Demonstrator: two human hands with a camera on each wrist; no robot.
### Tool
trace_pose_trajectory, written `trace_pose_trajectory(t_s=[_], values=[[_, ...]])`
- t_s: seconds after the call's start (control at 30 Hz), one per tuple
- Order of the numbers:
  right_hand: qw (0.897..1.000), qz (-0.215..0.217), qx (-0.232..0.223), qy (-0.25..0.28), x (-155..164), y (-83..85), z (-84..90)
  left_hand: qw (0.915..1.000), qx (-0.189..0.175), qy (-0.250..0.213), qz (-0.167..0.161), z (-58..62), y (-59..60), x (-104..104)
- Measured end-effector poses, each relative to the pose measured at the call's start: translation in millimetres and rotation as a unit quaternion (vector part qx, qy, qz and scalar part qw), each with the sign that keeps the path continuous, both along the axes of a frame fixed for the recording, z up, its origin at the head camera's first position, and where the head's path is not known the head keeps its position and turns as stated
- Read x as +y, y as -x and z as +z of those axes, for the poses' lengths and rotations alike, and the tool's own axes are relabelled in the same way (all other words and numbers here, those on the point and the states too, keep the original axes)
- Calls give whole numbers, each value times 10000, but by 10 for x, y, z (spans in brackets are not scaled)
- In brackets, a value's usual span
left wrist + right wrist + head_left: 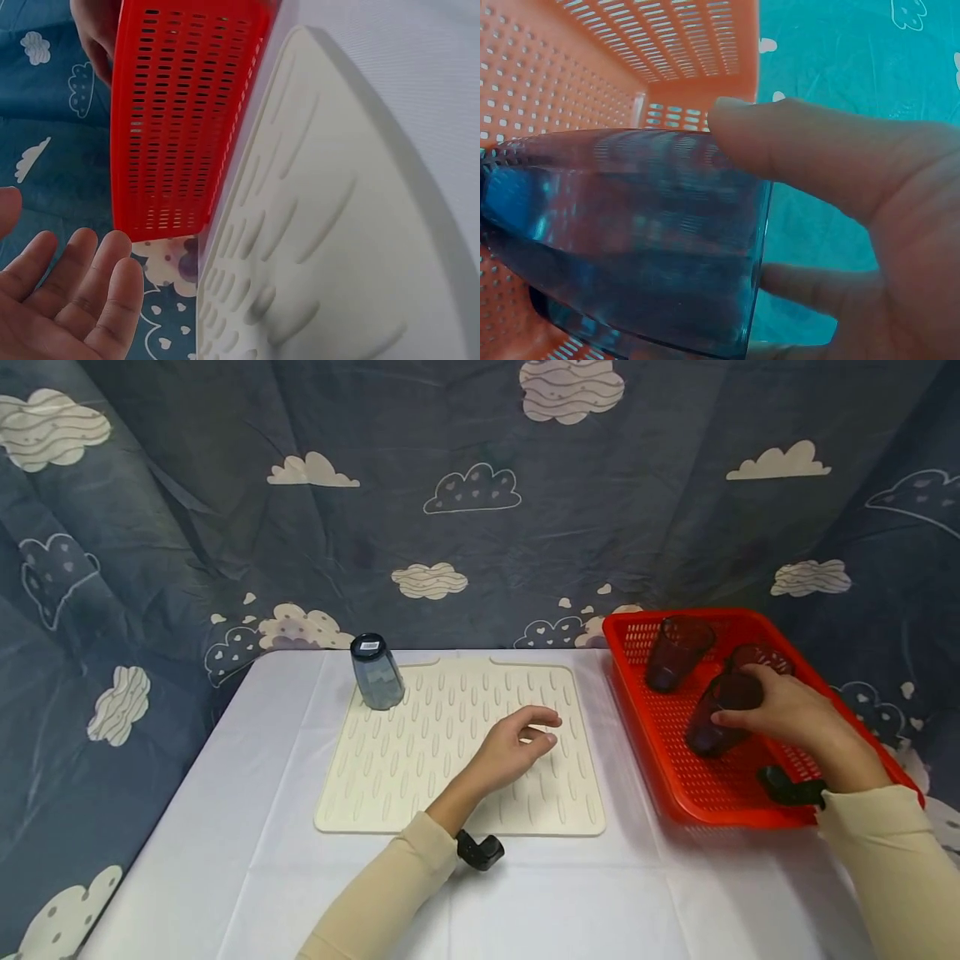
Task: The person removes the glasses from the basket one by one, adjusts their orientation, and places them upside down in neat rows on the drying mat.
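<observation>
Dark tumbler (pixel 718 714), lying tilted in the red basket (pixel 678 793), where I see my right grip (pixel 780 710) clamped round its rim. Two more tumblers (pixel 675 652) lie just beyond. My left grip (pixel 517 747), fingers relaxed apart, rests on the cream mat (pixel 390 760); an upturned grey cup (pixel 377 672) stands at the mat's far corner.

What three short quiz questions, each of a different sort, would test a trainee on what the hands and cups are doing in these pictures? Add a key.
1. True or false: the right hand grips a dark cup inside the red basket.
2. Which thing stands upside down on the cream mat? A) a plate B) a grey cup C) a spoon
3. Fill in: the left hand holds ____.

Key: 1 true; 2 B; 3 nothing, it lies relaxed over the mat.
</observation>
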State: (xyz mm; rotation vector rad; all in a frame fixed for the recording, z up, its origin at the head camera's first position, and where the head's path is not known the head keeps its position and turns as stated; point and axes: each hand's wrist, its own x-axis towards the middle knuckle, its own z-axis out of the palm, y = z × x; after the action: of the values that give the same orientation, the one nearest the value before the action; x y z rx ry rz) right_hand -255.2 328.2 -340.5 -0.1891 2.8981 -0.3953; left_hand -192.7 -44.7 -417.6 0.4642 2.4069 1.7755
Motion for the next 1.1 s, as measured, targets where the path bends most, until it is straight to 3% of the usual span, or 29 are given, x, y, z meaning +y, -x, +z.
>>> trace_pose_trajectory(t_s=[0.37, 0.57, 0.9, 1.1], values=[[9993, 54, 170, 343, -50, -32, -106, 10000, -91, -32, 11, -58, -51, -40], [9985, 191, 37, 519, -64, -18, -141, 10000, -30, 35, -36, -63, -64, -33], [9988, 150, 292, 364, -105, -19, -108, 10000, 1, 57, -75, -44, -77, -107], [9970, -100, 405, 651, -107, -114, -44, 9999, -42, -71, -150, -14, -91, -117]])
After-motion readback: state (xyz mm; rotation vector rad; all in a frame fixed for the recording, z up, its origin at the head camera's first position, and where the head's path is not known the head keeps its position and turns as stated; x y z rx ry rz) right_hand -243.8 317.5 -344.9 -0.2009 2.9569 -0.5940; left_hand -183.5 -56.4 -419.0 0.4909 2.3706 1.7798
